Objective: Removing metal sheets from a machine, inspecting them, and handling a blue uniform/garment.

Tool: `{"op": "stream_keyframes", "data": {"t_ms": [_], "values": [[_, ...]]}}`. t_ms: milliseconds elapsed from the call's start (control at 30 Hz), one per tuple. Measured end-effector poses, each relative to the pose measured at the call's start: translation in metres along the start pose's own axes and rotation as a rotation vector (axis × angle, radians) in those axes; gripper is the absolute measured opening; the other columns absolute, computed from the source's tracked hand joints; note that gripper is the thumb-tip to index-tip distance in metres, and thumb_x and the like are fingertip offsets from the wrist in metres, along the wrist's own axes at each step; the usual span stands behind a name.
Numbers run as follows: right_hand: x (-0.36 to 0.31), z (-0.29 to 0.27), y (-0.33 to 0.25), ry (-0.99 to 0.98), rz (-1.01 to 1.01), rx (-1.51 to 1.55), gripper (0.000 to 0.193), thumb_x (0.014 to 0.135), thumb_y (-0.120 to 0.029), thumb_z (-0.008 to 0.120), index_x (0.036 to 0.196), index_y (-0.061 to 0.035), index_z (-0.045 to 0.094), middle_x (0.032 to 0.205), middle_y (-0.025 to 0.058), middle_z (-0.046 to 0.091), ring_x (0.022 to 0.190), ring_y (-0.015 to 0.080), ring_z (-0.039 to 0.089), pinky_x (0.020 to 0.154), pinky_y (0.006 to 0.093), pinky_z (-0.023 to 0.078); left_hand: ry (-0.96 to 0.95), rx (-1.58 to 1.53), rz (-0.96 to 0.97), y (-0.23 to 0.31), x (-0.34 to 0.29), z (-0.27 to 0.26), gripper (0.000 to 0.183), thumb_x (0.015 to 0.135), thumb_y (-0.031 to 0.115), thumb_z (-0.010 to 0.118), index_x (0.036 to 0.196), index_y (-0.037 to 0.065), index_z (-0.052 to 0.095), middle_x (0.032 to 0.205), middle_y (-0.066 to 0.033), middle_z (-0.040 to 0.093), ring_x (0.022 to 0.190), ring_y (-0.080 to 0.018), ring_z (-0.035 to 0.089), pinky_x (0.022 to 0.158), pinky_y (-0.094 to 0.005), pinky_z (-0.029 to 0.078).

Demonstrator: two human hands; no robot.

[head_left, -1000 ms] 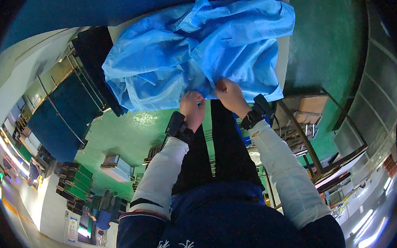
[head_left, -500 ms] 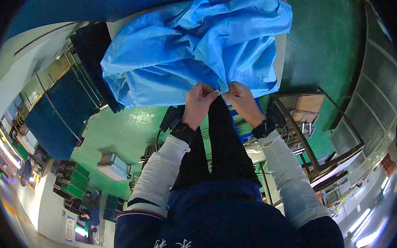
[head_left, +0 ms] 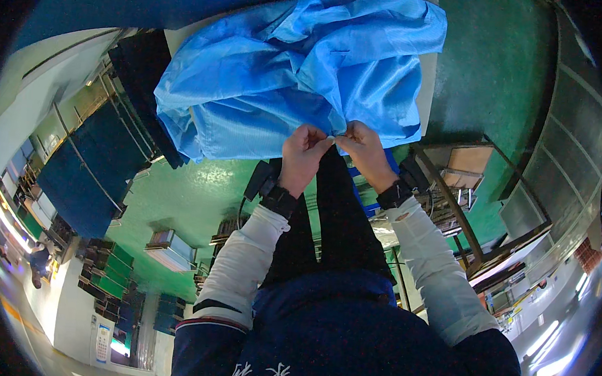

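Note:
A crumpled light-blue garment (head_left: pixel 251 97) lies in folds across a pale board in front of me. My left hand (head_left: pixel 303 159) pinches a bit of its near edge between thumb and fingertips. Right beside it, fingertips almost meeting, my right hand (head_left: pixel 367 155) pinches the same edge. What exactly sits between the fingertips is too small to make out. Both wrists carry black bands with a small dark box, and white sleeves cover my forearms.
The pale board (head_left: pixel 426 92) shows past the garment's right side. A metal-framed rack (head_left: pixel 450 196) stands at the right. Dark-blue panels (head_left: pixel 87 170) hang at the left, and a white bin (head_left: pixel 170 250) sits on the green floor (head_left: pixel 209 183). A person (head_left: pixel 38 263) is at the far left.
My right hand has shifted slightly left and up, closer to the left hand. The garment lies nearly the same. A person at the far left has changed position.

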State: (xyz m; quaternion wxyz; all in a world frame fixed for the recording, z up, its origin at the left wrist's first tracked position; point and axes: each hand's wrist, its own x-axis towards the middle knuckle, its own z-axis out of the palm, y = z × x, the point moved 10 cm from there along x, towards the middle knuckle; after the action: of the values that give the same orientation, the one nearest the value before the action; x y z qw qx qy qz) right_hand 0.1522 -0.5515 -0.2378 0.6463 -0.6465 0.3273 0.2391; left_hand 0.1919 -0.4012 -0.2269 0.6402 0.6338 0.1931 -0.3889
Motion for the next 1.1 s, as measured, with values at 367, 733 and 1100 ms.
{"op": "stream_keyframes", "data": {"t_ms": [367, 733, 1100], "values": [[-0.005, -0.003, -0.005, -0.002, 0.086, 0.344, 0.025, 0.093, -0.023, 0.063, 0.093, 0.0016, 0.065, 0.078, 0.0029, 0.063, 0.073, 0.0106, 0.058, 0.067, 0.0282, 0.047, 0.016, -0.058, -0.033, 0.006, 0.001, -0.001, 0.015, 0.083, 0.001, 0.074, 0.087, 0.001, 0.059, 0.076, -0.0011, 0.061, 0.069, -0.0074, 0.055, 0.062, -0.0237, 0.044], [-0.013, 0.004, 0.001, 0.020, 0.203, 0.318, 0.013, 0.085, -0.009, 0.069, 0.091, 0.0025, 0.068, 0.086, 0.0054, 0.069, 0.080, 0.0125, 0.063, 0.073, 0.0273, 0.050, -0.002, -0.069, -0.034, -0.003, 0.005, 0.002, 0.012, 0.083, 0.002, 0.071, 0.086, 0.000, 0.059, 0.076, -0.0029, 0.062, 0.069, -0.0093, 0.057, 0.062, -0.0241, 0.046], [-0.016, 0.000, -0.026, 0.207, -0.115, -0.107, 0.012, 0.082, -0.006, 0.070, 0.090, 0.0016, 0.065, 0.084, 0.0114, 0.067, 0.074, 0.0192, 0.064, 0.068, 0.0320, 0.050, 0.050, -0.111, -0.179, -0.005, -0.006, 0.007, 0.011, 0.089, 0.007, 0.067, 0.094, -0.003, 0.065, 0.085, -0.0063, 0.066, 0.078, -0.0133, 0.062, 0.074, -0.0270, 0.051]]}}
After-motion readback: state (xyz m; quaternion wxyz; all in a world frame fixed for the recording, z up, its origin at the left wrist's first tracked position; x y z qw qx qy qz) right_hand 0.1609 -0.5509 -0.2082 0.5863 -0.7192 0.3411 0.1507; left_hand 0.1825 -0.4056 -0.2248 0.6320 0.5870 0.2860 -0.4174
